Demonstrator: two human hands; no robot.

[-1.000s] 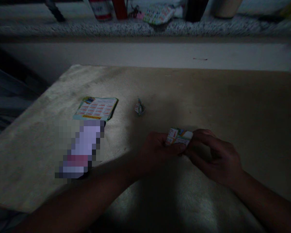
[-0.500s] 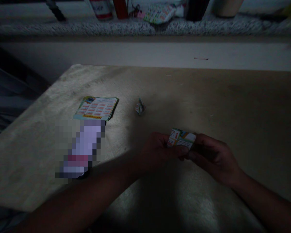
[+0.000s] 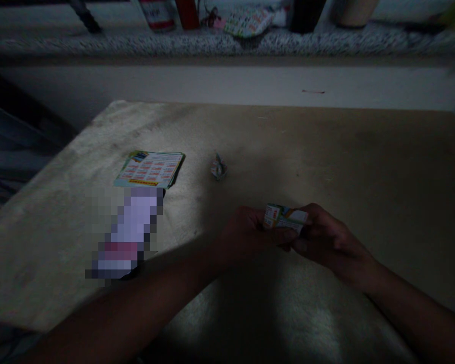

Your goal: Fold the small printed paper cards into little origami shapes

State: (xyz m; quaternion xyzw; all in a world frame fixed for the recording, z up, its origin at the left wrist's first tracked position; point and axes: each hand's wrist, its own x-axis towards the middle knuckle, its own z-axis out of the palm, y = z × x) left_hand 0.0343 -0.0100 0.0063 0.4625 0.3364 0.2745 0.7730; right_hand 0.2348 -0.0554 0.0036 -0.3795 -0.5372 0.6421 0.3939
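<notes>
Between my two hands is a small folded calendar card point(image 3: 288, 219), printed in white, green and orange, held just above the table. My left hand point(image 3: 252, 230) pinches its left and lower side, thumb lying across the front. At the card's right edge, my right hand point(image 3: 322, 235) grips with thumb and bent fingers; some of those fingers are in shadow. Farther back on the table lies a small folded paper piece point(image 3: 219, 168) with similar print. To the left rests a stack of calendar cards point(image 3: 150, 168), the top one showing month grids.
A phone point(image 3: 131, 232), its screen pixelated, lies on the table point(image 3: 364, 151) below the card stack. Behind the table, a speckled stone ledge point(image 3: 197, 44) carries a printed packet point(image 3: 249, 23), a red and white can point(image 3: 157, 14) and other containers.
My right hand's fingers have shifted slightly up and curled closer at the card's right edge. The card has tilted a little. My left hand stays nearly still.
</notes>
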